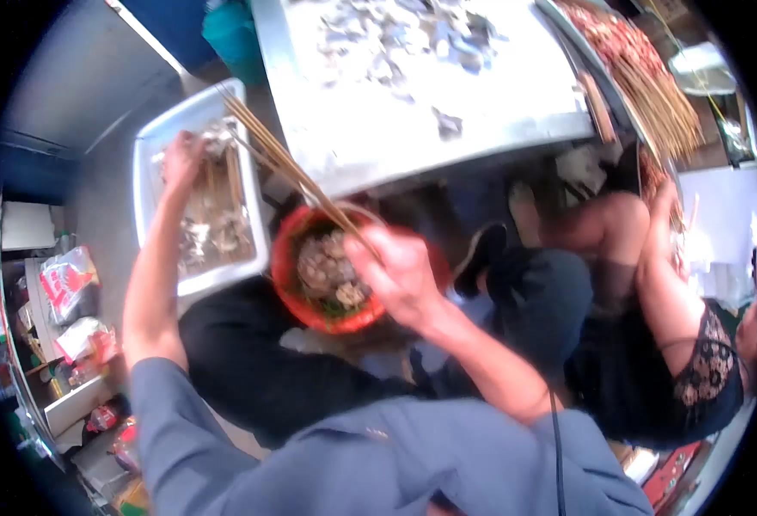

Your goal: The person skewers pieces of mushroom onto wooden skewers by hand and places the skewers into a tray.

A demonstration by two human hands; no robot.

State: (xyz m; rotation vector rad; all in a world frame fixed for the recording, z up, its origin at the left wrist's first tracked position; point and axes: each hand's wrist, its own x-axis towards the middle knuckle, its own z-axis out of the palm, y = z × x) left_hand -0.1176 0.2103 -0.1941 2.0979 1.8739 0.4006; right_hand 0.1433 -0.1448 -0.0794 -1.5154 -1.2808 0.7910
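Note:
My right hand (400, 273) is closed round a bundle of thin wooden skewers (288, 163), which slant up and left across the tub's edge. Below that hand stands a red bowl (285, 303) holding pale round food pieces (331, 267) and some green bits. My left hand (184, 159) reaches into a white plastic tub (258, 258), fingers bent beside pale, shiny pieces (217, 133); blur hides exactly what they grip. More skewers with pale pieces (215, 239) lie in the tub.
Grey and whitish pieces (395, 43) are spread over a bright metal table (352, 146). At right, a tray holds many skewers (653, 95) with reddish pieces. Another person (653, 284) sits close on the right. Shelves with packets (73, 284) stand left; a teal bucket (232, 39) is behind.

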